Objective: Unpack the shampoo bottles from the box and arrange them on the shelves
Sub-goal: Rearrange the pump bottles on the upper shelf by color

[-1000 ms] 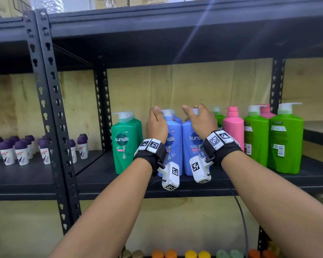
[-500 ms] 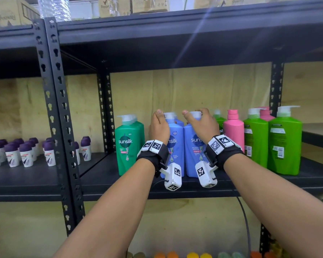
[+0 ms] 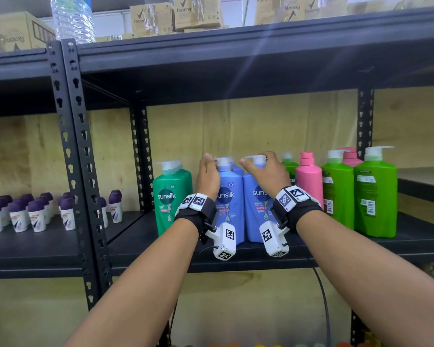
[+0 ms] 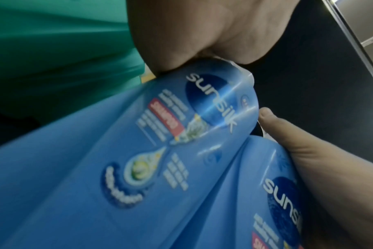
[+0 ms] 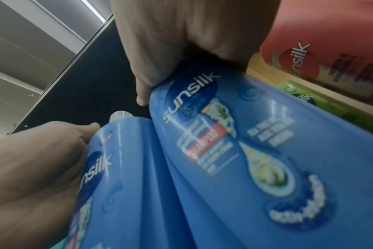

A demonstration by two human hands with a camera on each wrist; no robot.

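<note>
Shampoo bottles in blue are standing upright side by side, touching, on the middle shelf (image 3: 236, 256), and I am keeping one hand on each. My left hand (image 3: 207, 179) is lying against the left shoulder of the left blue bottle (image 3: 229, 209), fingers straight and pointing up beside its white pump; in the left wrist view the palm (image 4: 192, 33) is pressing flat on that bottle (image 4: 138, 151). My right hand (image 3: 266, 171) is arching over the top of the right blue bottle (image 3: 254, 216), fingers curling round its pump head, thumb reaching left; the right wrist view is showing the palm (image 5: 181, 33) sitting on the bottle's shoulder (image 5: 245, 151). Just left of the pair a teal bottle (image 3: 171, 199) is standing; just right, a pink bottle (image 3: 308, 181) and then two tall green bottles (image 3: 375, 196) are lining up. Farther left, on the neighbouring shelf, small purple-capped bottles (image 3: 18, 214) are crowding together. Cardboard cartons (image 3: 196, 13) are sitting on the top shelf.
</note>
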